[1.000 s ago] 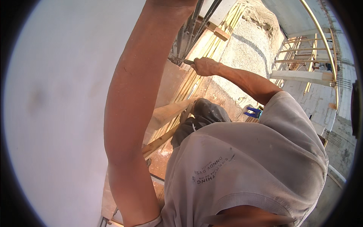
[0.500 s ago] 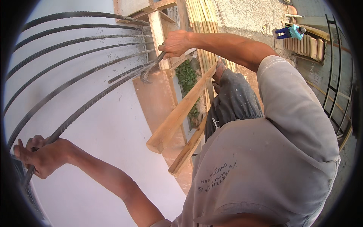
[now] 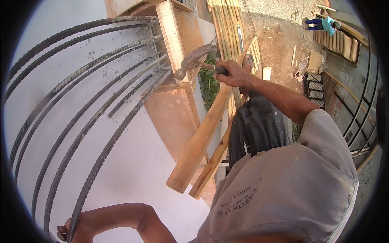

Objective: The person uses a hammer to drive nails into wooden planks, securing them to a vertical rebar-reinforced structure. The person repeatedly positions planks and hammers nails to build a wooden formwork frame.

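My right hand [image 3: 232, 73] is closed around the dark grip of a claw hammer [image 3: 195, 61]. The hammer's head is in front of an upright wooden board [image 3: 168, 38], above the ends of several ribbed steel bars. At the lower left, my left hand [image 3: 68, 231] is wrapped around the nearest rebar [image 3: 101, 160], partly hidden by the bar and the picture's dark rim. That bar curves up to the board formwork [image 3: 170, 111].
Other rebars [image 3: 60, 83] arc across the left over a pale surface. Two wooden beams [image 3: 198, 148] slant beside my legs. Long timber strips [image 3: 225, 28] lie beyond. A person in a light blue top [image 3: 327, 25] is far below, near stacked sacks [image 3: 338, 44].
The hammer has come away from the rebar's far end and swung up and right with my right hand. My left hand and the bar it holds have moved down and right.
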Motion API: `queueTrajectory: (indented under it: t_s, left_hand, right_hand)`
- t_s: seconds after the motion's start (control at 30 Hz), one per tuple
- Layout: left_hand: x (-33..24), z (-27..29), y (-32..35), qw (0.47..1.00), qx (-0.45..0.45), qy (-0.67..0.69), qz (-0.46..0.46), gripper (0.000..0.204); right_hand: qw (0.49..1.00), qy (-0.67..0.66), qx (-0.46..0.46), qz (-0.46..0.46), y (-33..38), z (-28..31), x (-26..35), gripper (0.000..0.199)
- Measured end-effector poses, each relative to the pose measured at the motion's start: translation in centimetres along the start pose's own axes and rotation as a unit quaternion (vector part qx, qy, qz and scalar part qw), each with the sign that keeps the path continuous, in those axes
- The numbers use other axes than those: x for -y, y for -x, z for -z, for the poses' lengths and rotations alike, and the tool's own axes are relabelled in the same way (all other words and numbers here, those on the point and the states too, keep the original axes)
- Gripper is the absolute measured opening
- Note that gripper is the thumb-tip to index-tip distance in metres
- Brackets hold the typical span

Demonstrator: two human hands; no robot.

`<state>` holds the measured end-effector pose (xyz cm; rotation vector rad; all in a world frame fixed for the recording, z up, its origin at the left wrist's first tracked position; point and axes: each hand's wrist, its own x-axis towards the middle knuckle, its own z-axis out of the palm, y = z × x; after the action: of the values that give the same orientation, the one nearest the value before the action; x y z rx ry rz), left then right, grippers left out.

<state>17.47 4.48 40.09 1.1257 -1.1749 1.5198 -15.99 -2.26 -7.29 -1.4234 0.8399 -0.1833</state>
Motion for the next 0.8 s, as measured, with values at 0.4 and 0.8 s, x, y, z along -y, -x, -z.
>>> queueTrajectory:
  t_s: [0.4,0.8]
  left_hand:
    - [-17.1,3.2,32.9,0.415,0.826,0.097,0.369,0.077]
    - [-17.9,0.1,39.6,0.343,0.86,0.04,0.376,0.064]
  right_hand:
    - [0.92,-0.322,-0.036,-0.222,2.6,-5.2,-4.0,0.051]
    - [0.881,-0.378,0.113,-0.261,1.2,-7.2,-8.7,0.048]
